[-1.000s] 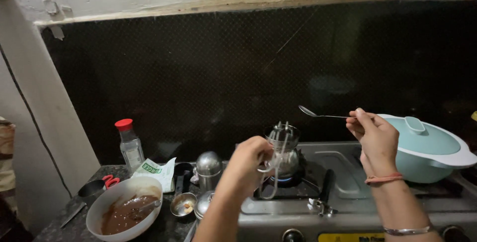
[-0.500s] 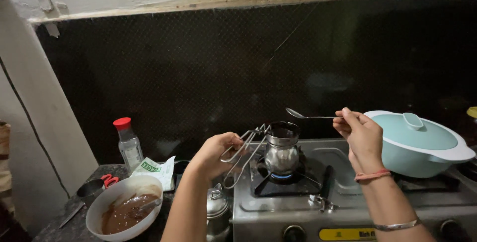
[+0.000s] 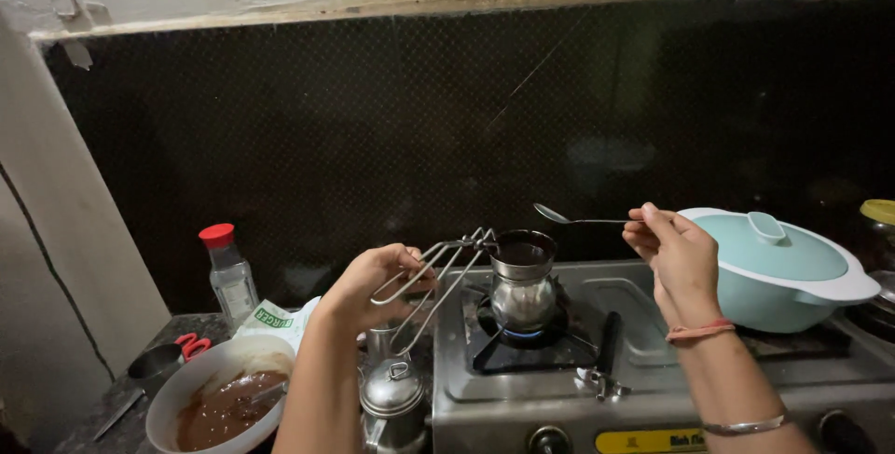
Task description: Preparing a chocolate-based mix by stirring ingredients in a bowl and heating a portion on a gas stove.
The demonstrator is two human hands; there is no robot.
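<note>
The left hand [image 3: 373, 282] is clenched around the handles of a pair of wire tongs [image 3: 438, 272], whose far end clamps the rim of a small steel pot [image 3: 522, 282] that sits over the lit burner [image 3: 522, 333] of a steel gas stove [image 3: 643, 379], a blue flame showing beneath it. The right hand [image 3: 676, 254] pinches the handle of a metal spoon [image 3: 573, 219] between thumb and fingers, the bowl hovering just above and to the right of the pot's mouth, not touching the dark liquid inside. Judging from this, the pot is already on the heat and filled, while the spoon has not yet gone in, so any stirring or scooping looks undone. Around it: a pale blue lidded casserole [image 3: 774, 268] stands just right of the spoon hand, near enough to crowd the elbow; a white bowl [image 3: 210, 398] of brown paste lies at lower left, with a red-capped clear bottle [image 3: 228, 272] behind it, a steel lidded container [image 3: 393, 398] below the tongs, and red-handled scissors [image 3: 191, 346] near the bowl's rim
</note>
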